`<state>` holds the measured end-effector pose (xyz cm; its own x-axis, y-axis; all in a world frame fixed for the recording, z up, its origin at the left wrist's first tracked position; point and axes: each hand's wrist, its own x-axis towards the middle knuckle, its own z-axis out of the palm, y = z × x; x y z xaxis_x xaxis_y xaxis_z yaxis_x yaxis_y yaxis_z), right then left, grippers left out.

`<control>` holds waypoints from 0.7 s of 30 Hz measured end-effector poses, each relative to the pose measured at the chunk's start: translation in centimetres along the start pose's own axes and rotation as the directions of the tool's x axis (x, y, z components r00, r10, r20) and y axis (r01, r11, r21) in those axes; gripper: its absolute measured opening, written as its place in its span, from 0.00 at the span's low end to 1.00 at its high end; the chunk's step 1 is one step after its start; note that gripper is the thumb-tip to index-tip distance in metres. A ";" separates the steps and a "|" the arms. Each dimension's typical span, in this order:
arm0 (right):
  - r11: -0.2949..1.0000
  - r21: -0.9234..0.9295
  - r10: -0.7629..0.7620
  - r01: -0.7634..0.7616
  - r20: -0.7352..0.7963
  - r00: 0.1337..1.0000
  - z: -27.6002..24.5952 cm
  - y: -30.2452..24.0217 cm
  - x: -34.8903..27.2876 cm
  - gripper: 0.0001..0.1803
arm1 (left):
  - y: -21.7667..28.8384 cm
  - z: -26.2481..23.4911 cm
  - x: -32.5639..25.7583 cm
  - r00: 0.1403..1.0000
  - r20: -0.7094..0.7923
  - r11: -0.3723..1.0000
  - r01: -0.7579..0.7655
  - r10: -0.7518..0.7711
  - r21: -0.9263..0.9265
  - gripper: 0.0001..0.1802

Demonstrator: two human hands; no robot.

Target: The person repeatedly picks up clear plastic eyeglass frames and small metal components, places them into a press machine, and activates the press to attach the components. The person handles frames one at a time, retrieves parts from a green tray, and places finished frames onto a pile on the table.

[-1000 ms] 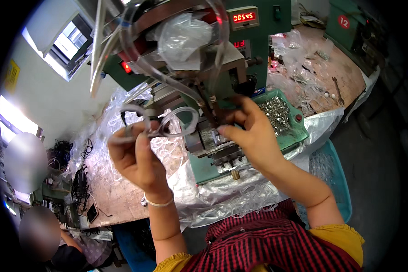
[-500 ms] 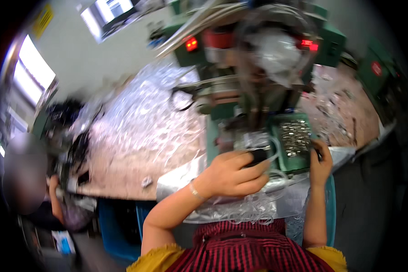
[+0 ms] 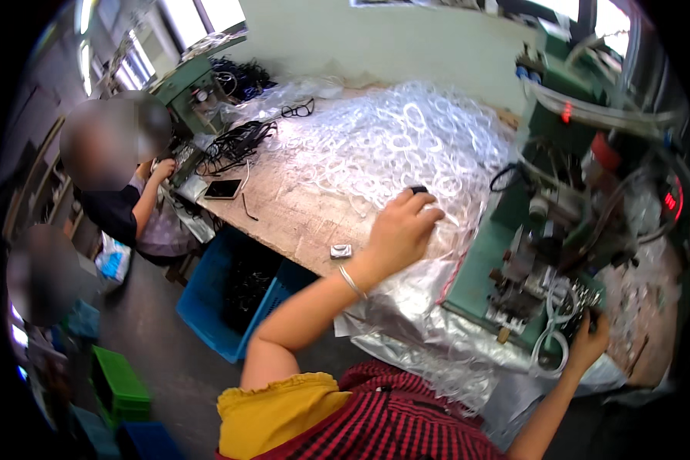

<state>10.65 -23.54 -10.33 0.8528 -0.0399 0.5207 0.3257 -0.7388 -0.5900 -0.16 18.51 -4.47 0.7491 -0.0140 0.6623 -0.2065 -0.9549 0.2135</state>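
Note:
My left hand (image 3: 405,230) reaches over the near edge of a large pile of clear plastic eyeglass frames (image 3: 414,115). Its fingers are loosely bent and apart, one wearing a black finger cover (image 3: 418,189), and I see nothing held. At the right, my right hand (image 3: 593,340) has its fingers drawn together beside small metal parts (image 3: 586,295) next to the green bench machine (image 3: 479,287). Whatever those fingers hold is hidden. A pale clear eyeglass frame (image 3: 550,335) lies at the machine's front, just left of that hand.
A phone (image 3: 222,189), black glasses (image 3: 297,109) and a small metallic block (image 3: 340,251) lie on the worktable (image 3: 284,218). Below its edge stands a blue bin (image 3: 207,295) with dark pieces. Another person's hand (image 3: 163,169) works at a machine on the far left.
My view has swung left, so the machine now appears farther right. My left hand has left the machine front and moved to the clear pile; my right hand remains by the metal parts.

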 end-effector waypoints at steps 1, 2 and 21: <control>0.999 0.041 0.015 -0.013 -0.037 0.999 0.2 0.6 0.6 0.11 | -2.1 -0.6 0.8 0.991 0.133 0.986 -0.031 0.009 0.165 0.12; 0.997 0.073 0.019 -0.015 -0.063 0.998 0.3 -0.2 1.2 0.11 | -4.3 -0.5 0.8 0.970 0.231 0.949 -0.138 0.073 0.283 0.11; 0.844 0.490 0.168 -0.218 0.145 0.975 0.2 0.1 -0.8 0.10 | -11.6 8.8 -0.8 0.568 -0.022 0.510 0.721 -0.823 -0.469 0.22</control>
<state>10.09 -23.46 -10.92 0.9455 -0.0648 0.3191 0.2888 -0.2856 -0.9138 7.22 26.95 -13.79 0.5815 0.7842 0.2163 0.1396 -0.3581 0.9232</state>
